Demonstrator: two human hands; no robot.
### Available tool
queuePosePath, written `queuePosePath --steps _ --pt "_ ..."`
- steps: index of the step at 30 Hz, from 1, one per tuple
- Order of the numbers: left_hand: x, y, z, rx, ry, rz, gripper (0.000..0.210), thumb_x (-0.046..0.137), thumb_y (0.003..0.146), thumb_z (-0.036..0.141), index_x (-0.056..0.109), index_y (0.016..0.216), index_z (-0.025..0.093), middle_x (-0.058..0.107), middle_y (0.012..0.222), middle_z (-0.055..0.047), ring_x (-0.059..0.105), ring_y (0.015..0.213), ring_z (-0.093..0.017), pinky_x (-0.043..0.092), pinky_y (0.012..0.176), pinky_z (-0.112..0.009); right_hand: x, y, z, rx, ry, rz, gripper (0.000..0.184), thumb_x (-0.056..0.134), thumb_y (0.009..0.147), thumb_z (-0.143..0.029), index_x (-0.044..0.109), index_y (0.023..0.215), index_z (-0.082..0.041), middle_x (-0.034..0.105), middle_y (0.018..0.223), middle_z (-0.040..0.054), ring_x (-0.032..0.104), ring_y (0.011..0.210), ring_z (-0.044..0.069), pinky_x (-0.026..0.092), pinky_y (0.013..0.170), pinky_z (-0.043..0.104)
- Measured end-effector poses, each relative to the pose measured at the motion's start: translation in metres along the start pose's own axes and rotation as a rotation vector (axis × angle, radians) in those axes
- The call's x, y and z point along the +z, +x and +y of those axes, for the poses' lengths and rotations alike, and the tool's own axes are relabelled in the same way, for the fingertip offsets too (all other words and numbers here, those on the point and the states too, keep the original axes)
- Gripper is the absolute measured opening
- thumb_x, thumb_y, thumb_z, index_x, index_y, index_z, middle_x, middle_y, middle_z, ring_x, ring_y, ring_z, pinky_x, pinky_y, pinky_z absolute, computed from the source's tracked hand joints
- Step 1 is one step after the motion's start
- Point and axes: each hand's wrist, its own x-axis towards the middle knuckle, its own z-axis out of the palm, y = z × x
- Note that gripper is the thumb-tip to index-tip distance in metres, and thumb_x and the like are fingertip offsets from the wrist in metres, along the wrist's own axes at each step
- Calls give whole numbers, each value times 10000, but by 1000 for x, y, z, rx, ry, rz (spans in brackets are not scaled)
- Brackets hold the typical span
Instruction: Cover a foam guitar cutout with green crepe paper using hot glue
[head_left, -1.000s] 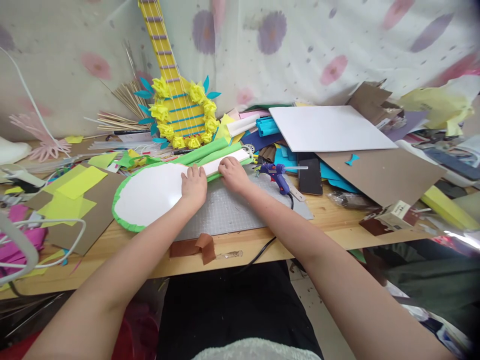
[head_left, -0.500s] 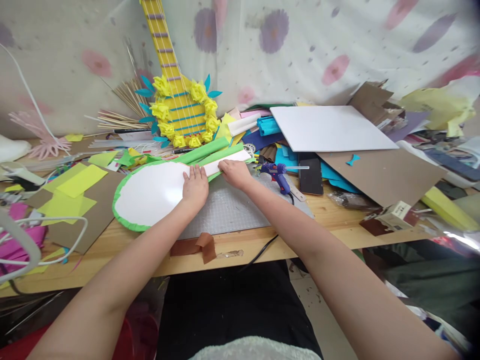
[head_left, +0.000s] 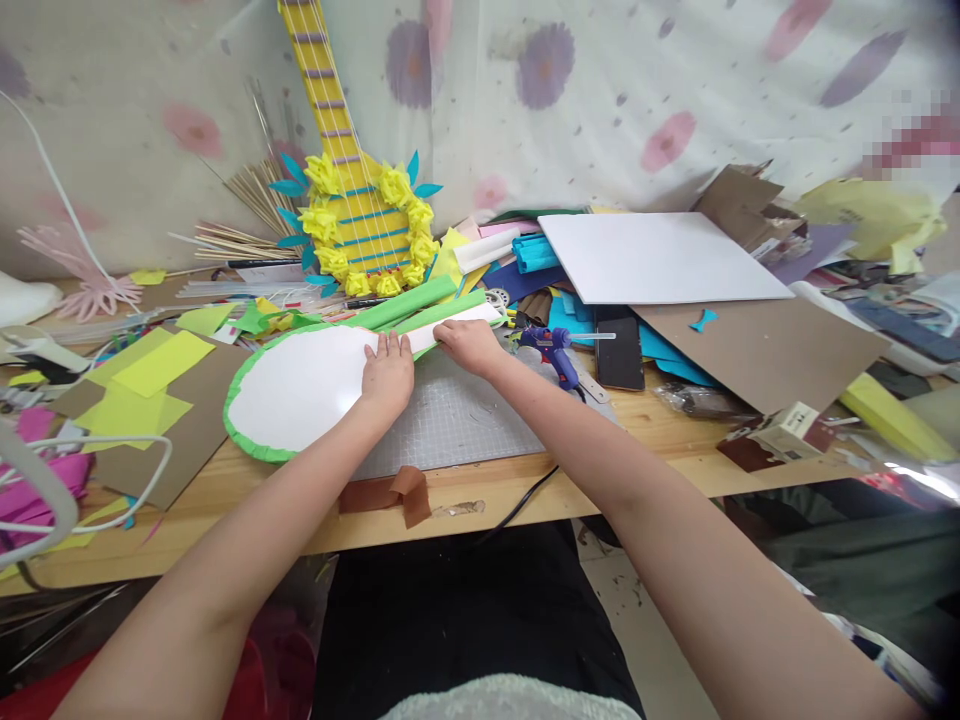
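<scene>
A white guitar-shaped board [head_left: 296, 385] with a green crepe-paper edge lies on the workbench, its narrow neck pointing right. My left hand [head_left: 388, 370] lies flat where the round body meets the neck, fingers stretched out. Farther along, my right hand [head_left: 466, 345] has its fingers closed over the neck's near edge, where green paper shows. Behind the neck lie rolls of green crepe paper [head_left: 416, 303]. Under the board is a grey cutting mat [head_left: 465, 430]. A blue glue gun [head_left: 553, 350] rests right of my right hand.
A yellow paper guitar [head_left: 367, 230] with paper roses leans at the back. A white board [head_left: 660, 255] and a brown cardboard sheet [head_left: 772, 350] lie to the right, near a black phone [head_left: 619, 350]. Yellow paper sheets [head_left: 161, 365] and a white cable [head_left: 120, 437] are at left.
Both hands stay at almost the same places on the board. The view has shifted very slightly; nothing else has visibly moved.
</scene>
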Motion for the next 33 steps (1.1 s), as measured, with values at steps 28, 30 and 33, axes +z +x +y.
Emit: queuePosePath --steps 28,30,33 --pt "-1 -6 -36 -37 -281 19 663 568 779 218 320 1390 151 483 1406 -139 464 1302 -296 427 1041 -413 7 15 -40 -245 55 48 269 417 945 -227 582 1135 -131 639 1101 122 578 1005 229 391 709 305" --pt "3 -4 -33 -36 -255 31 643 540 788 182 324 1392 131 492 1396 -153 473 1296 -284 390 1077 -416 6 14 -40 -226 56 48 279 422 942 -247 579 1148 -143 640 1102 118 585 993 228 391 689 302" --pt "5 -1 -26 -24 -199 53 624 484 809 134 308 1403 64 488 1388 -198 470 1296 -285 318 1126 -435 5 13 -41 -231 68 63 277 437 933 -252 583 1146 -153 640 1098 118 583 996 224 395 700 301"
